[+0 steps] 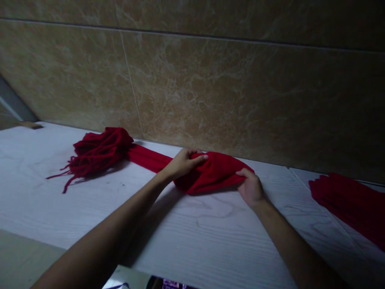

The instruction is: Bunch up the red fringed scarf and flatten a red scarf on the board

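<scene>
A red scarf with a fringed end lies along a white wood-grain surface. Its far left part is bunched up, and the fringe strands spill toward the left. My left hand grips the scarf near its middle, thumb on top of the cloth. At the right end of this stretch, my right hand pinches the edge of the fabric between thumb and fingers. Between both hands the cloth is spread wider and slightly lifted, with soft folds. The fingers under the cloth are hidden.
Another piece of red fabric lies at the right edge. A brown marbled tile wall rises right behind the white surface. A small brown piece sits in the far left corner. Below the front edge, a dark object with a purple-lit part shows.
</scene>
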The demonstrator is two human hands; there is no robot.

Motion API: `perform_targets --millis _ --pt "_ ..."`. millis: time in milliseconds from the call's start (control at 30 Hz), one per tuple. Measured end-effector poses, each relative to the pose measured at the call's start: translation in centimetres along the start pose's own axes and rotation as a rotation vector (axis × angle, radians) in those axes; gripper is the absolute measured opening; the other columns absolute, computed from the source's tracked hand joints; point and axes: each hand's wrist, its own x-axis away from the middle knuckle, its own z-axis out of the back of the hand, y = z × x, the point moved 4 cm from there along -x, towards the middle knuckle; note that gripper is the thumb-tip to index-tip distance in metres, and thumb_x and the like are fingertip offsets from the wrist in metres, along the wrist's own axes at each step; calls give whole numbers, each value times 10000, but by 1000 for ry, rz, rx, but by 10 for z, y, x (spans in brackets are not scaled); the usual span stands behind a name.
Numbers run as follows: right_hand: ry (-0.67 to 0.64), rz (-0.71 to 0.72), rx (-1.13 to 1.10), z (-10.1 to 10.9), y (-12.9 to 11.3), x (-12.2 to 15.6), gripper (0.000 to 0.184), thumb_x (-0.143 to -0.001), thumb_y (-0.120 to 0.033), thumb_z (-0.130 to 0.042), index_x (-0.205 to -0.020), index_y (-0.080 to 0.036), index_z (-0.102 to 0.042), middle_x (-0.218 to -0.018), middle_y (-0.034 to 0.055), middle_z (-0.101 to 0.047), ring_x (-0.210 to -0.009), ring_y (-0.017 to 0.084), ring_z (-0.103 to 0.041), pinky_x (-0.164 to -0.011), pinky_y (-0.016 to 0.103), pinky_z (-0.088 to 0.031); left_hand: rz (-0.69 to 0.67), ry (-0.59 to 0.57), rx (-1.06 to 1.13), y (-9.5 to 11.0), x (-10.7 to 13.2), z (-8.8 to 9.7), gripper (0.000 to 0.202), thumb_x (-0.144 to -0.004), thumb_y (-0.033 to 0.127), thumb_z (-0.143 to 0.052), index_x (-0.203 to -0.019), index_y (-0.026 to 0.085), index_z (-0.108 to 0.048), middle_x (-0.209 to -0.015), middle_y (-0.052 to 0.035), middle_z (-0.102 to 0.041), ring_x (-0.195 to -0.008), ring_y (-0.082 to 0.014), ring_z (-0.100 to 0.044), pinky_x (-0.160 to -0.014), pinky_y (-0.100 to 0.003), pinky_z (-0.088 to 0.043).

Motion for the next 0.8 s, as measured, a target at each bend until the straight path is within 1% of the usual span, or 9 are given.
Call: perform_targets --millis 100,167,300,400,467,533,633,700,800 --pt "50 -75 -222 -5 -7 -2 341 -543 -173 -570 -850 -243 -701 -850 15 -760 -945 286 -702 -837 457 -590 31 106 30 -6 -4 14 442 -751 605 -683 -759 168 -620 -599 46 -516 -515 -89 -422 -484 -215 -293" --pt "69 -84 -275 -9 -12 -1 424 -545 -149 -558 -933 -255 -692 -904 10 -764 -964 275 -702 -824 457 -597 15 171 28 -10 -7 20 429 -757 591 -674 -763 165 -623 -615 40 -534 -531 -94 -435 -491 -214 -307" --pt "101 -112 -280 -12 -14 3 465 -548 -132 -565 -982 -258 -676 -912 12 -763 -944 267 -706 -784 447 -608 -59 306 -15 -14 -11 27 354 -813 518 -629 -767 168 -623 -661 28 -560 -596 -109 -467 -520 -212 -334" --pt "122 -142 -259 -13 -11 5 453 -548 -138 -582 -977 -251 -672 -897 15 -761 -923 270 -710 -758 438 -612 -61 370 10 -15 -11 28 283 -838 449 -629 -770 175 -598 -651 46 -535 -605 -101 -463 -545 -204 -348" --pt "120 -144 -238 -14 -10 6 446 -550 -149 -585 -974 -251 -672 -891 14 -760 -921 271 -711 -752 432 -611 -43 374 76 -13 -10 26 242 -843 414 -639 -817 178 -594 -659 56 -541 -603 -93 -476 -559 -197 -364" --pt "93 -131 -213 -14 -10 7 443 -552 -163 -583 -975 -254 -676 -893 13 -761 -936 273 -710 -761 428 -608 -23 361 168 -11 -9 22 241 -833 401 -664 -904 182 -597 -719 48 -596 -644 -99 -534 -600 -198 -412" --pt "32 -113 -162 -15 -11 7 427 -573 -199 -574 -981 -255 -690 -914 21 -765 -983 281 -703 -800 435 -596 -22 320 265 -6 -5 16 368 -805 409 -705 -1074 191 -581 -931 -2 -691 -816 -143 -634 -743 -248 -501" --pt "-2 -106 -117 -16 -10 7 416 -595 -232 -563 -986 -252 -701 -926 32 -767 -1008 290 -699 -825 446 -585 -42 288 264 -3 -3 12 482 -784 400 -733 -1180 192 -553 -1075 -40 -698 -924 -173 -653 -834 -294 -525" --pt "-29 -84 -54 -17 -12 7 422 -612 -269 -554 -1004 -249 -709 -937 41 -769 -1025 299 -695 -849 461 -572 -53 253 217 -4 -2 9 623 -752 357 -768 -1288 188 -499 -1122 -67 -691 -952 -193 -666 -870 -337 -544"
